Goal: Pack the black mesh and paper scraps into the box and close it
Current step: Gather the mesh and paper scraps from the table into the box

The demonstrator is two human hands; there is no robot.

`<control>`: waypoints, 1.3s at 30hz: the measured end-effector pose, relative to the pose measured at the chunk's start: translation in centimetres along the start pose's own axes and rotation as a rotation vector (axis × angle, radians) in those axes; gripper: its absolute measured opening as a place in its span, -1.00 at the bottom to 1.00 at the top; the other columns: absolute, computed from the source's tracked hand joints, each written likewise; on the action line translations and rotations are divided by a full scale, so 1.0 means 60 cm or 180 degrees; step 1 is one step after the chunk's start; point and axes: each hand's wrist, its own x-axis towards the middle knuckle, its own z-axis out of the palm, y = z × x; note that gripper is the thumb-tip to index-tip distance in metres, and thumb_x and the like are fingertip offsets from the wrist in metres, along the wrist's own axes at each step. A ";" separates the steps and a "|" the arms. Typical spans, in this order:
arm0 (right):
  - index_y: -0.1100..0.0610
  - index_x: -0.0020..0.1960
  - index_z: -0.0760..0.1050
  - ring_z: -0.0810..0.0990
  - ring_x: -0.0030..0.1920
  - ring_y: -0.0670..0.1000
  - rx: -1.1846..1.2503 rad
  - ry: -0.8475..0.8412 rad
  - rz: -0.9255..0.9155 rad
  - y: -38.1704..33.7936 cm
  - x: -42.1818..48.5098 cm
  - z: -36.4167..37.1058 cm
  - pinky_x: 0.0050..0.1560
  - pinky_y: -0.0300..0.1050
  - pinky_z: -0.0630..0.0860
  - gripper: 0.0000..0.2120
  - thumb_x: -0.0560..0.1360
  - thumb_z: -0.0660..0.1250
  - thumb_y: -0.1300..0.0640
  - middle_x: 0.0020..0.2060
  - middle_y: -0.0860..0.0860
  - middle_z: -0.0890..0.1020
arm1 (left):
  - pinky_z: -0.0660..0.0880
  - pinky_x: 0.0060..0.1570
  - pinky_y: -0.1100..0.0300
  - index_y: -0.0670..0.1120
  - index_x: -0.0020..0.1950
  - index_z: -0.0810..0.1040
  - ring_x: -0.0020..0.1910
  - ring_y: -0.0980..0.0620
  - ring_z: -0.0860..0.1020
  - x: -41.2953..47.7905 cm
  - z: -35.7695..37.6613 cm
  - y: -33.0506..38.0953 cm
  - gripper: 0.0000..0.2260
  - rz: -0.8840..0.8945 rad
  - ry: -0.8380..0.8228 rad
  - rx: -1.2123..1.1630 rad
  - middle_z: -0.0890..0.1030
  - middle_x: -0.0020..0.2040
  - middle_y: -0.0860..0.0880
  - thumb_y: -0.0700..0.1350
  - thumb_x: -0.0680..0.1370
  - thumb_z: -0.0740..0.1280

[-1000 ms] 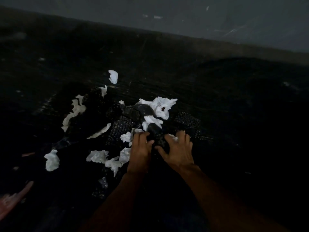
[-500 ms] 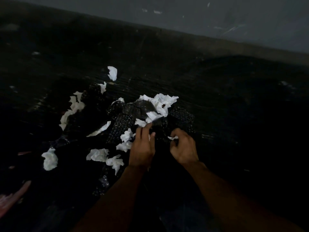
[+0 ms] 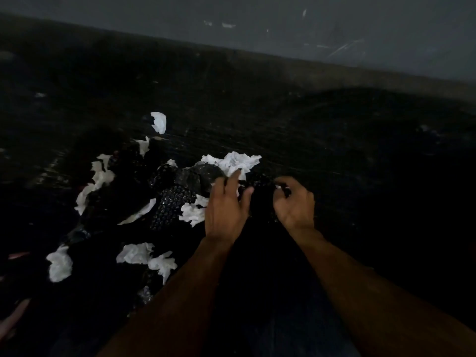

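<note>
White paper scraps point(image 3: 134, 253) and black mesh point(image 3: 175, 202) still litter the middle of the dark floor point(image 3: 334, 163). The left hand point(image 3: 226, 207) has slid forward, fingers spread toward the biggest wad point(image 3: 237, 162). The right hand point(image 3: 293, 204) keeps pinching a small scrap point(image 3: 279, 187).

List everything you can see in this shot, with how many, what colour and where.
paper scraps: about a dozen, white, scattered on the floor left of and beyond the hands, several lying on the mesh
black mesh: one crumpled heap, black with glints, centre left, reaching under both hands
floor: one, very dark, fills most of the view
wall: one, grey, scuffed, along the top
pinkish shapes: two, lower left edge, too dark to identify
left hand: one, fingers spread over the mesh
right hand: one, fingers curled, pinching a small white scrap
</note>
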 end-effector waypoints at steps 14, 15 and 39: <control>0.21 -0.04 0.55 0.50 0.17 0.27 -0.1020 -0.0125 -0.1643 0.083 0.020 0.064 0.24 0.16 0.45 -0.76 0.42 0.28 0.08 0.20 0.21 0.55 | 0.41 0.04 -0.02 -0.24 -0.05 0.52 0.00 -0.20 0.46 -0.027 0.077 -0.080 -0.82 0.0779 0.0228 0.0343 0.53 0.02 -0.24 -0.12 0.50 0.30; 0.22 -0.02 0.55 0.55 0.10 0.23 -0.0934 -0.0144 -0.1650 0.079 0.015 0.065 0.20 0.15 0.48 -0.77 0.41 0.28 0.13 0.09 0.20 0.60 | 0.43 0.04 -0.04 -0.24 0.01 0.52 -0.03 -0.19 0.49 -0.028 0.076 -0.079 -0.81 0.0823 0.0176 0.0386 0.55 -0.01 -0.22 -0.13 0.52 0.27; 0.17 0.05 0.61 0.53 -0.03 0.22 -0.1154 -0.0333 -0.1150 0.108 -0.027 0.035 0.05 0.03 0.46 -0.77 0.44 0.33 0.11 -0.03 0.14 0.61 | 0.48 -0.18 0.03 -0.08 -0.02 0.51 -0.15 -0.24 0.61 -0.018 0.023 -0.028 -0.76 0.0078 -0.0940 0.1001 0.65 -0.20 -0.17 0.09 0.55 0.24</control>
